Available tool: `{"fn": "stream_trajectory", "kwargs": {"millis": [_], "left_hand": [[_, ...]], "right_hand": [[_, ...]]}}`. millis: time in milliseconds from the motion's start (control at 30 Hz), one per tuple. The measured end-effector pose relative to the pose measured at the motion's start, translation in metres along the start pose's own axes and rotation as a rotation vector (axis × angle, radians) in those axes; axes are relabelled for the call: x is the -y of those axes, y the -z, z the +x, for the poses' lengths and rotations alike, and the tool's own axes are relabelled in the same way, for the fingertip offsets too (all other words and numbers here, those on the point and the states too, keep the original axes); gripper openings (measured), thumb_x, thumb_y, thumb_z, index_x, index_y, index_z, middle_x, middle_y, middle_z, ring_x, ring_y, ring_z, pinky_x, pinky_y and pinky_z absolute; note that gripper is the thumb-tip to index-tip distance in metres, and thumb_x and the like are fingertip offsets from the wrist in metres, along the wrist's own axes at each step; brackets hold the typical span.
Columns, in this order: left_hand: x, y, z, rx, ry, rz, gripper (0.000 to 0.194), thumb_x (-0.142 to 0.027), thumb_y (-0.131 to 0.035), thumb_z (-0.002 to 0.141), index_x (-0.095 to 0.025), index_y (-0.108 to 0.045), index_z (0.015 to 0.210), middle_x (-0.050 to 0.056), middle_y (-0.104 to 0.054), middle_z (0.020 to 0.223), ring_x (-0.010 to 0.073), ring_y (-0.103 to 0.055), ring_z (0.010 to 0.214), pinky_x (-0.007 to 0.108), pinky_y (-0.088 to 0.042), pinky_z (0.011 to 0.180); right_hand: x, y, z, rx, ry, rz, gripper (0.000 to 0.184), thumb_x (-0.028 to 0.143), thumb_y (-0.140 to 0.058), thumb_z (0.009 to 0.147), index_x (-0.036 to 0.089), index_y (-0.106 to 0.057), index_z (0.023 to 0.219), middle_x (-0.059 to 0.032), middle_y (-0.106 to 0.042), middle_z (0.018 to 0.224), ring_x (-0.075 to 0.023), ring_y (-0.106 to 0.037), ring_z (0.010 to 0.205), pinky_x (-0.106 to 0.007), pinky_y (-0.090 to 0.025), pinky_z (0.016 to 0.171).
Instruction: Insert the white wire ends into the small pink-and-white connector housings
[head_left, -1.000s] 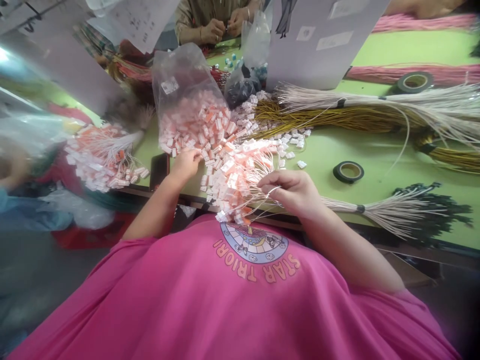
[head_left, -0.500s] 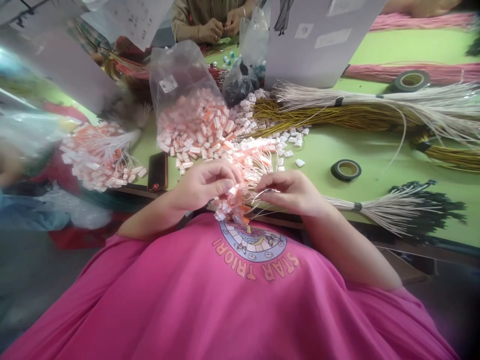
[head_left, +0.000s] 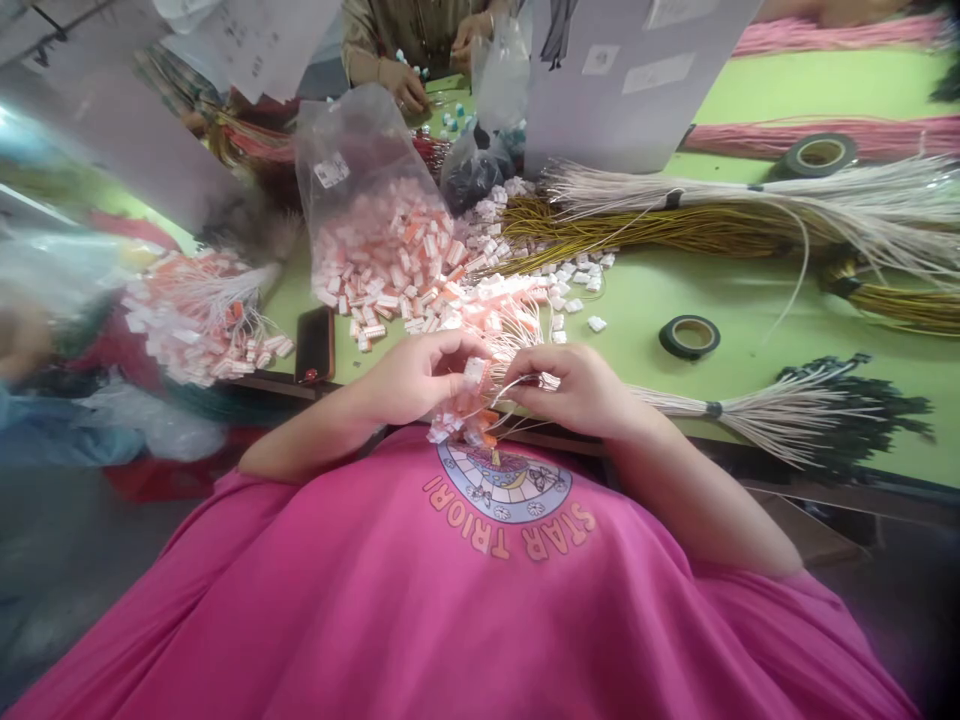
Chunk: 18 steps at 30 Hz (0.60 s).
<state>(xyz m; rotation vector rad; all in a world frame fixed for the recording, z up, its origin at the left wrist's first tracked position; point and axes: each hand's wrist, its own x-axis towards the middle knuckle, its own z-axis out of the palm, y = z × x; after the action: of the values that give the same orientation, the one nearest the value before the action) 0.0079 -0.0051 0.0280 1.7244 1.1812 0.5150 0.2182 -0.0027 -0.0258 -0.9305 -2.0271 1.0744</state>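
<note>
My left hand [head_left: 431,378] pinches a white connector housing [head_left: 475,373] between thumb and fingers, just above the table's front edge. Close beside it on the right, my right hand [head_left: 562,385] is closed on a thin white wire [head_left: 514,384] whose end reaches the connector. Whether the wire's tip is inside the housing I cannot tell. Below and behind my hands lie more white and orange connectors [head_left: 457,418] with wires. A bundle of white wires [head_left: 667,402] runs from under my right hand to black connectors [head_left: 847,415].
A clear plastic bag [head_left: 360,140] spills connectors behind my hands. Left of it are a phone [head_left: 314,343] and a wired connector heap [head_left: 195,315]. Black tape [head_left: 689,337] and white and yellow wire bundles [head_left: 720,235] lie right. A co-worker's hands [head_left: 405,85] show across the table.
My hands have drawn closer together, and the connector in my left hand is now turned upright with the wire against it. Across the table, the co-worker's hands have moved apart.
</note>
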Motion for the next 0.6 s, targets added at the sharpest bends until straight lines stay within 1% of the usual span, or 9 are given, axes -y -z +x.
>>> {"fn": "stream_trajectory", "kwargs": {"millis": [67, 100, 200, 267, 367, 467, 600], "left_hand": [[0.001, 0.000, 0.002, -0.007, -0.007, -0.014, 0.025, -0.018, -0.059, 0.078, -0.015, -0.061, 0.103, 0.003, -0.065, 0.086, 0.0112, -0.060, 0.073, 0.023, -0.049, 0.066], [0.002, 0.000, 0.003, -0.003, -0.012, -0.028, 0.026, -0.017, -0.059, 0.078, -0.015, -0.061, 0.103, 0.003, -0.065, 0.087, 0.0110, -0.060, 0.073, 0.023, -0.049, 0.067], [0.006, 0.001, 0.008, 0.041, -0.018, -0.046, 0.026, -0.016, -0.060, 0.077, -0.014, -0.061, 0.102, 0.002, -0.064, 0.085, 0.0105, -0.059, 0.073, 0.023, -0.049, 0.068], [0.009, 0.001, 0.011, 0.056, -0.020, -0.035, 0.024, -0.015, -0.061, 0.076, -0.014, -0.061, 0.100, 0.002, -0.064, 0.085, 0.0107, -0.059, 0.073, 0.023, -0.049, 0.068], [0.012, 0.001, 0.014, 0.041, -0.016, -0.055, 0.023, -0.016, -0.060, 0.078, -0.013, -0.060, 0.100, 0.003, -0.064, 0.085, 0.0102, -0.059, 0.070, 0.023, -0.049, 0.065], [0.014, 0.000, 0.015, 0.032, -0.021, -0.095, 0.021, -0.018, -0.059, 0.080, -0.013, -0.058, 0.100, 0.002, -0.064, 0.081, 0.0087, -0.059, 0.064, 0.022, -0.049, 0.062], [0.016, 0.000, 0.015, 0.043, -0.043, -0.121, 0.018, -0.017, -0.058, 0.081, -0.014, -0.057, 0.099, 0.001, -0.064, 0.080, 0.0088, -0.061, 0.065, 0.021, -0.050, 0.063]], "right_hand": [[-0.001, -0.002, 0.000, -0.008, 0.033, -0.032, 0.011, 0.019, -0.058, 0.075, 0.017, -0.068, 0.079, -0.0017, -0.067, 0.074, -0.0118, -0.059, 0.068, -0.025, -0.045, 0.066], [-0.001, -0.003, 0.000, -0.032, 0.037, -0.041, 0.011, 0.017, -0.056, 0.075, 0.017, -0.067, 0.078, -0.0018, -0.067, 0.073, -0.0118, -0.059, 0.067, -0.026, -0.045, 0.066], [0.001, -0.007, 0.002, -0.180, -0.018, -0.069, 0.012, 0.018, -0.053, 0.075, 0.016, -0.065, 0.074, -0.0017, -0.064, 0.069, -0.0113, -0.055, 0.062, -0.026, -0.043, 0.062], [0.003, -0.011, 0.003, -0.244, -0.051, -0.088, 0.014, 0.021, -0.052, 0.077, 0.016, -0.065, 0.073, -0.0018, -0.063, 0.068, -0.0112, -0.053, 0.061, -0.026, -0.041, 0.060], [0.004, -0.016, 0.005, -0.233, -0.069, -0.108, 0.015, 0.021, -0.050, 0.078, 0.016, -0.064, 0.074, -0.0016, -0.062, 0.068, -0.0110, -0.051, 0.061, -0.026, -0.039, 0.060], [0.003, -0.018, 0.006, -0.227, -0.118, -0.095, 0.015, 0.018, -0.048, 0.077, 0.016, -0.062, 0.073, -0.0003, -0.059, 0.064, -0.0101, -0.049, 0.059, -0.025, -0.037, 0.058], [0.002, -0.017, 0.008, -0.192, -0.158, -0.040, 0.015, 0.017, -0.046, 0.077, 0.016, -0.060, 0.071, 0.0018, -0.055, 0.060, -0.0088, -0.045, 0.055, -0.024, -0.035, 0.055]]}}
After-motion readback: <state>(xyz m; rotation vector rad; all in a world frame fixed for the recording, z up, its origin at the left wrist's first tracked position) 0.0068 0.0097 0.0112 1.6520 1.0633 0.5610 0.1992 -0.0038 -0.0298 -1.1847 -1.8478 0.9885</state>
